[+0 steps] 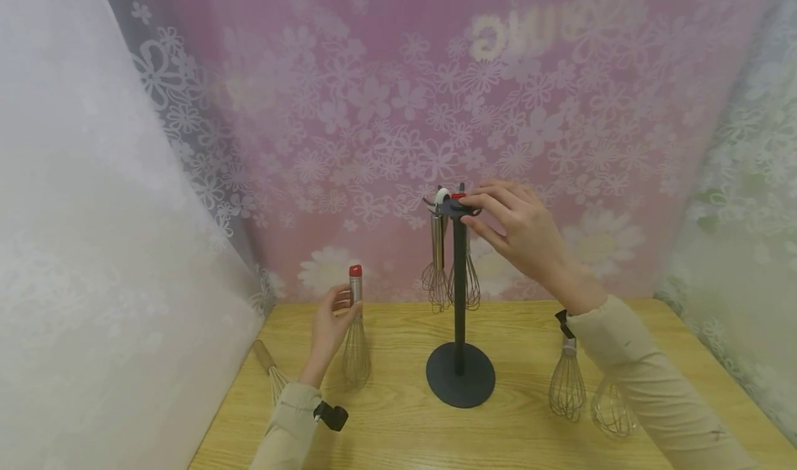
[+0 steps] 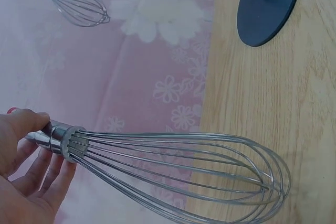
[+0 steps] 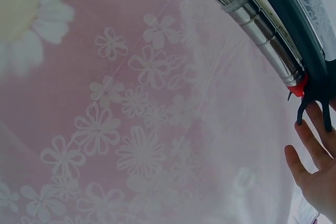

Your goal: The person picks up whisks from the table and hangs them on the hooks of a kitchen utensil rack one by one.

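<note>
My left hand (image 1: 333,324) grips the steel handle of a balloon whisk (image 1: 356,349), its red cap at the top and its wires pointing down. The same whisk (image 2: 173,166) stretches across the left wrist view from my fingers. A black stand (image 1: 459,283) with hooks on top stands to its right, on a round base. My right hand (image 1: 519,231) is at the top of this stand, fingers fairly straight and touching the hooks (image 3: 315,106). Beside those fingers hangs a red-capped steel whisk (image 3: 270,40). Another hanging whisk (image 1: 436,248) is to its left.
On the wooden table (image 1: 392,428), a wooden-handled whisk (image 1: 264,356) lies at the left, partly behind my left sleeve. Two more whisks, one whisk (image 1: 567,387) and another whisk (image 1: 613,411), lie at the right beside my right sleeve. Flowered curtains (image 1: 373,110) enclose the back and sides.
</note>
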A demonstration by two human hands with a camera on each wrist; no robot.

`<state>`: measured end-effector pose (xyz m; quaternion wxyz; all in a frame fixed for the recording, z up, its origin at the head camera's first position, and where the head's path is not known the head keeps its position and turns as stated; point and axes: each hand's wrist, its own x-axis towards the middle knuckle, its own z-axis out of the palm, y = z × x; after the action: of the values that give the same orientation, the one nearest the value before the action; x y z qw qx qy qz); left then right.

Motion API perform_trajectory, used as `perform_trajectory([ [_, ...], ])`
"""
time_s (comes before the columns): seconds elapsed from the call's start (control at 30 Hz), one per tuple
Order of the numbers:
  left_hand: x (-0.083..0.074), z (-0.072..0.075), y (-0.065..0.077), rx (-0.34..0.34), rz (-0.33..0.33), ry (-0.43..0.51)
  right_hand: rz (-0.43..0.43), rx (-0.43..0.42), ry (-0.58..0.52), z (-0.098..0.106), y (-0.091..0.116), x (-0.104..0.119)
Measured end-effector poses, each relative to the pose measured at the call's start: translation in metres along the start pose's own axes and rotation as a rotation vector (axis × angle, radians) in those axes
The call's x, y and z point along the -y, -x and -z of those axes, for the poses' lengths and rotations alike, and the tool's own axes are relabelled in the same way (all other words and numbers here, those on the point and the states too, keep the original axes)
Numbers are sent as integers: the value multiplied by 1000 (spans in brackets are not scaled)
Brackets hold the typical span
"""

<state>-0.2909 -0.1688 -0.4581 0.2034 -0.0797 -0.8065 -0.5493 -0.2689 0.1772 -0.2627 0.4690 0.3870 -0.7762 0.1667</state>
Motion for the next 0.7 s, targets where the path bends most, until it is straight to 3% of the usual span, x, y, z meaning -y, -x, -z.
perform_trajectory([
  [0.37, -21, -6, 0, -5, -35, 52, 11, -39, 17, -4, -1, 2],
  [0.7, -37, -12, 1, -16, -127, 118, -2, -66, 32, -6, -2, 5],
])
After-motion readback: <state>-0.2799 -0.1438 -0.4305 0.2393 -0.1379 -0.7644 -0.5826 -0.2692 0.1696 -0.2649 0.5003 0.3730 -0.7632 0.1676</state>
